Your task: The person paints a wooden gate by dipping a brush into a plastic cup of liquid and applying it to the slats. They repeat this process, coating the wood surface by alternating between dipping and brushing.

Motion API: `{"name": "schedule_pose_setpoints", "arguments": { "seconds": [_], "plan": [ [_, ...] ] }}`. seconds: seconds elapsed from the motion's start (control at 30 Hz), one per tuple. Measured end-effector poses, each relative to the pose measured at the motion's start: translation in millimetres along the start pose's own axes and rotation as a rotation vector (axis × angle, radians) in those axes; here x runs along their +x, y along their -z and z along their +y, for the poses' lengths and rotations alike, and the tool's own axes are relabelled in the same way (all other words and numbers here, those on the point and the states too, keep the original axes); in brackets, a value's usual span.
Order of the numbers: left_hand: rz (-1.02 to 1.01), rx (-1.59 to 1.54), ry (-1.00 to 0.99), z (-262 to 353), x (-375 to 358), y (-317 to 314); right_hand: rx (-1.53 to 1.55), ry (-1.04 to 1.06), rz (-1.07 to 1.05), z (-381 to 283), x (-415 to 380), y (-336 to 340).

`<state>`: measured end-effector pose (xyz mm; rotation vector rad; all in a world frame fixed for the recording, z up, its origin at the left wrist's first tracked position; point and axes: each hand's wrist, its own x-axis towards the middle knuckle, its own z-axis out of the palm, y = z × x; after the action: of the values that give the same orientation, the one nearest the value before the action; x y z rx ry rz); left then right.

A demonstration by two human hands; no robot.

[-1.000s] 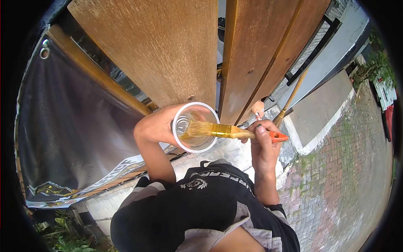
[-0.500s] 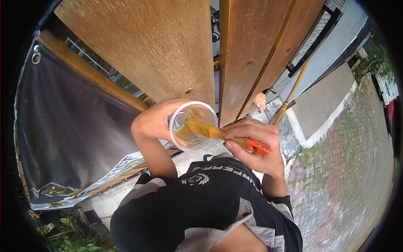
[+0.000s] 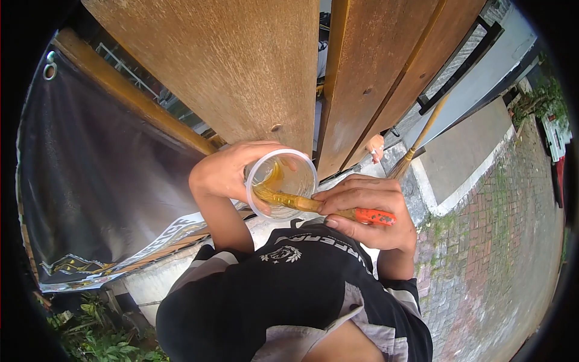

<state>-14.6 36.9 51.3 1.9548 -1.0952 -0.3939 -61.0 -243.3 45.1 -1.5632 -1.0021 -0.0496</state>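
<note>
My left hand (image 3: 224, 170) grips a clear plastic cup (image 3: 281, 183) with a little yellowish liquid at its bottom. A paintbrush (image 3: 313, 206) with a brass ferrule and an orange handle is held in my right hand (image 3: 368, 212). Its bristles are pushed down inside the cup, bent against the wall. Both hands are just in front of two brown wooden planks (image 3: 241, 66) that stand upright before me.
A dark printed banner (image 3: 96, 199) hangs at the left over a low wall. A broom (image 3: 416, 142) leans against the planks at the right. Brick paving (image 3: 482, 253) and a concrete slab (image 3: 464, 151) lie to the right, plants (image 3: 96, 344) at the lower left.
My right hand turned over the handle and pushed the brush from lying across the rim deeper into the cup. The cup tilted slightly toward the planks.
</note>
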Motion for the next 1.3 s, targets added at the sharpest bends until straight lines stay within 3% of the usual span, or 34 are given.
{"name": "schedule_pose_setpoints", "arguments": {
  "seconds": [0.97, 1.3],
  "plan": [
    [-0.050, -0.024, 0.024, 3, 1, 2, 0.400, -0.291, -0.008, 30, -2, 6],
    [-0.006, -0.049, 0.082, -5, -1, -3, 0.809, -0.335, 0.221, 58, -9, -2]
  ]
}}
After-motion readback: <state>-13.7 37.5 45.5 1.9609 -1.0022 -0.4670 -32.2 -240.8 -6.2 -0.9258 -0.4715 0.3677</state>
